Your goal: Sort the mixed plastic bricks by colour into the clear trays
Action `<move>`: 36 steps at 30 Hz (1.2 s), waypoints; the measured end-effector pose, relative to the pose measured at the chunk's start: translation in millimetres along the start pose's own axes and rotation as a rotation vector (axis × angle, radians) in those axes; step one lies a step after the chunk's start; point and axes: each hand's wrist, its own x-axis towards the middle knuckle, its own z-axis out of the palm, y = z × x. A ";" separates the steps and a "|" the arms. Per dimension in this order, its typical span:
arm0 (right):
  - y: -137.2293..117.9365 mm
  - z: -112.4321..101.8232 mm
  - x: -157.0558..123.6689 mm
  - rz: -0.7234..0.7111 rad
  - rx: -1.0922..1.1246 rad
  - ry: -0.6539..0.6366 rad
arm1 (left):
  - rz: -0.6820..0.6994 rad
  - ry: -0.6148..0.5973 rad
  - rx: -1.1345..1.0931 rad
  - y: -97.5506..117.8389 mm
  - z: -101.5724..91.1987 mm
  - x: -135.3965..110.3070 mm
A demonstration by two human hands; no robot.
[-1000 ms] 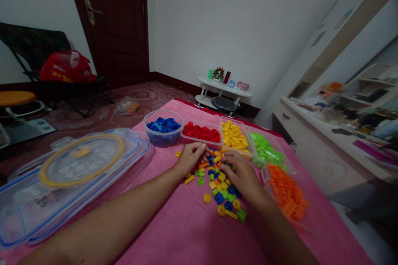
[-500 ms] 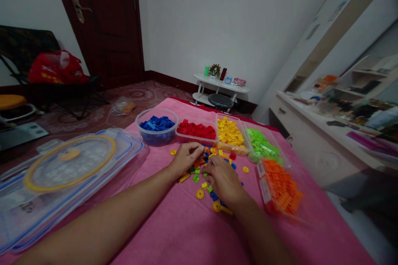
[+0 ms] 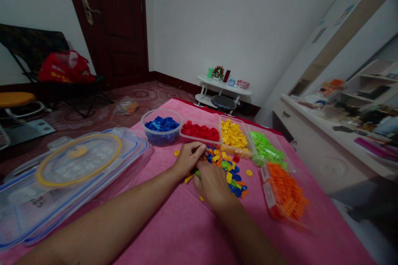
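A mixed pile of toy building bricks (image 3: pixel 230 165) in blue, yellow, orange and green lies on the pink cloth. At its left edge is my left hand (image 3: pixel 188 158), its fingers bent and closed together; anything between them is hidden. My right hand (image 3: pixel 213 182) comes in over the near side of the pile, its curled fingertips meeting the left fingers. What it holds, if anything, cannot be made out. Just beyond the hands stand a tub of red bricks (image 3: pixel 200 131) and a tub of yellow bricks (image 3: pixel 234 134).
A round tub of blue bricks (image 3: pixel 162 126) stands at the back left. To the right are tubs of green bricks (image 3: pixel 267 149) and orange bricks (image 3: pixel 286 192). Stacked lids (image 3: pixel 83 174) cover the table's left side. Single yellow round pieces (image 3: pixel 249 172) lie beside the pile.
My right hand has moved left and up to the left hand, uncovering bricks on the pile's right side. The left hand stays nearly in place. The view has shifted slightly.
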 end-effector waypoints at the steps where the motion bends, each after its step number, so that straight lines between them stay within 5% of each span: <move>1: -2.4 0.5 2.4 0.027 -0.030 -0.009 | 0.007 -0.001 0.007 0.4 -0.2 0.1; 8: -5.9 3.2 3.7 0.061 -0.037 0.023 | 0.019 -0.003 0.049 -4.1 -1.3 -0.4; 12: 7.9 -13.1 -4.5 0.068 -0.014 0.058 | 0.017 -0.003 0.056 -4.2 -0.9 -0.5; 20: 117.2 -102.7 12.0 0.413 -0.259 0.120 | -0.021 -0.025 0.009 -6.4 1.0 0.1; 24: 164.6 -123.9 15.8 0.520 -0.332 0.096 | -0.029 -0.028 -0.001 -9.1 1.2 0.5; 27: 165.5 -117.6 7.7 0.473 -0.309 0.046 | -0.029 -0.024 0.001 -7.6 1.7 0.6; 32: 122.8 -76.9 -11.0 0.260 -0.149 -0.050 | -0.042 -0.026 0.004 -4.1 2.2 0.2; 36: 100.2 -37.1 -15.8 0.101 0.061 0.076 | -0.018 -0.027 0.033 -5.6 1.2 -0.5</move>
